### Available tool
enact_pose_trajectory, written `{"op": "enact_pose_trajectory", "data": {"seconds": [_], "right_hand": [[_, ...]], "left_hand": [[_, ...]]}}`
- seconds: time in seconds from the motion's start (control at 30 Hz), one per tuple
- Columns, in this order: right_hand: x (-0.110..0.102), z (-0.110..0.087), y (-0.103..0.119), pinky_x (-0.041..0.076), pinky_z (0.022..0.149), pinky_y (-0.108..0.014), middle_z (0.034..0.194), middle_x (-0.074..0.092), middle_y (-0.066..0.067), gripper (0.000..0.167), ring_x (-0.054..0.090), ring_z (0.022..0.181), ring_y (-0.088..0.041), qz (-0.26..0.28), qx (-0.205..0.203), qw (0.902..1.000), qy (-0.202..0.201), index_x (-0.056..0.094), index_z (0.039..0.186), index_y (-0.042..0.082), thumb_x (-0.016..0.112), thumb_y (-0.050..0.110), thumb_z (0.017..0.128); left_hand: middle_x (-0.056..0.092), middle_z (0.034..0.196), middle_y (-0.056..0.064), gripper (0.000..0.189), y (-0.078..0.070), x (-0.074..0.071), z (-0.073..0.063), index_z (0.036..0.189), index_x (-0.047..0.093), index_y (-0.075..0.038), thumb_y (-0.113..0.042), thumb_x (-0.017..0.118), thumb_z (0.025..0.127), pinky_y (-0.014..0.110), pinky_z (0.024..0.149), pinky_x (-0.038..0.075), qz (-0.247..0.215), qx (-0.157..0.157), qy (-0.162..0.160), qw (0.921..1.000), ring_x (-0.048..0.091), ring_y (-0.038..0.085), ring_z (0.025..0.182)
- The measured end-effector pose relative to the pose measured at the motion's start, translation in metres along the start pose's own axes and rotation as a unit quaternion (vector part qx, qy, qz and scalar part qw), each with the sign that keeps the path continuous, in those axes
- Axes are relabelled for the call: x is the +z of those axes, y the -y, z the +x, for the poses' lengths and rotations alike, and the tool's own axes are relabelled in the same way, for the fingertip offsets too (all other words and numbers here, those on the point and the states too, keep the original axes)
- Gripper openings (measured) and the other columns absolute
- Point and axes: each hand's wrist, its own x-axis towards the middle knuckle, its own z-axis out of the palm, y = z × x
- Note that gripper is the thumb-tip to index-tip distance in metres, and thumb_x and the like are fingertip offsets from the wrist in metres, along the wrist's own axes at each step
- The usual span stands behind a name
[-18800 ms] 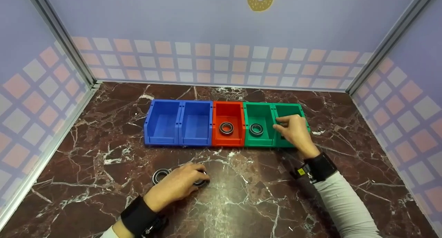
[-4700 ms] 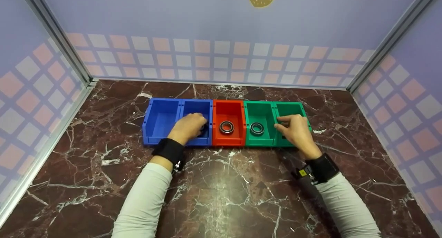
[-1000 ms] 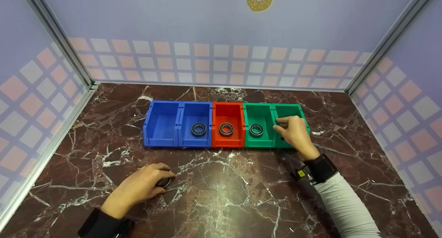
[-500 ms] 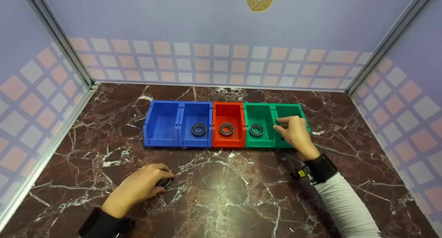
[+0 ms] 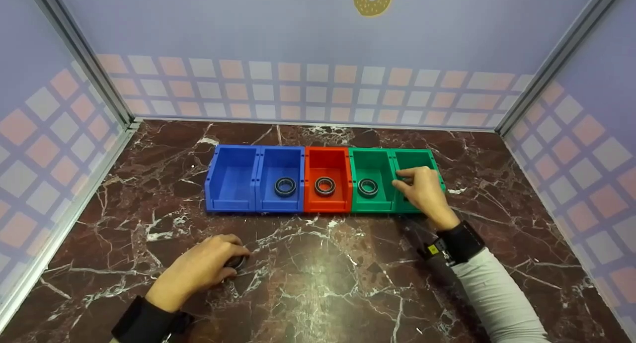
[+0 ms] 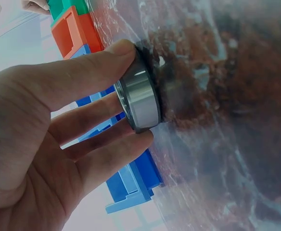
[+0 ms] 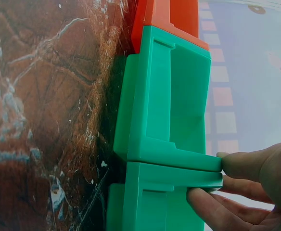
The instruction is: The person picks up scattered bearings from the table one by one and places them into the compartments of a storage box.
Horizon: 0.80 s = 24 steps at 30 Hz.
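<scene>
My left hand [image 5: 201, 266] grips a ball bearing [image 6: 144, 101] at the table, left of centre; the left wrist view shows thumb and fingertips around its steel outer ring, which stands on edge there. My right hand [image 5: 424, 188] pinches the adjoining side walls of the two green bins [image 7: 179, 166], thumb on one side and fingers on the other. Three more bearings lie flat, one each in the right blue bin [image 5: 279, 206], the red bin [image 5: 328, 206] and the left green bin [image 5: 372, 207]. The hand partly hides the right green bin [image 5: 415, 151].
The bins stand side by side in a row across the brown marble-patterned table [image 5: 318, 283]. At the row's left end is a blue bin [image 5: 232, 205] with no bearing in it. Patterned panels [image 5: 318, 44] enclose the back and both sides.
Since the earliest frame, a bearing has come to lie in the right blue bin. My left hand has gone from that bin back to the table bearing. Over the last second, both hands stay nearly still.
</scene>
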Motion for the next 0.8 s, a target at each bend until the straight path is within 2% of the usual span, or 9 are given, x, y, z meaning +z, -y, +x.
{"op": "enact_pose_trajectory", "data": {"seconds": [0.5,0.8], "right_hand": [[0.0,0.002,0.001,0.047,0.053,-0.024,0.1,0.075,-0.022,0.034,0.069,0.063,-0.022,-0.004,0.004,1.0,-0.002,0.07,0.12,0.0,0.071,0.017,0.091],[0.0,0.0,0.001,0.043,0.053,-0.022,0.1,0.075,-0.023,0.033,0.069,0.065,-0.024,0.0,-0.009,1.0,-0.002,0.069,0.12,-0.001,0.07,0.016,0.092]], "left_hand": [[0.068,0.103,0.009,0.035,0.0,-0.008,0.0,0.109,0.074,-0.008,-0.007,0.082,0.075,0.044,0.082,0.059,0.004,0.009,-0.006,0.9999,0.068,0.027,0.091],[0.069,0.105,0.011,0.04,-0.001,-0.013,0.0,0.113,0.073,-0.004,-0.006,0.081,0.075,0.045,0.085,0.059,0.025,0.007,-0.015,0.9995,0.068,0.029,0.093]]}}
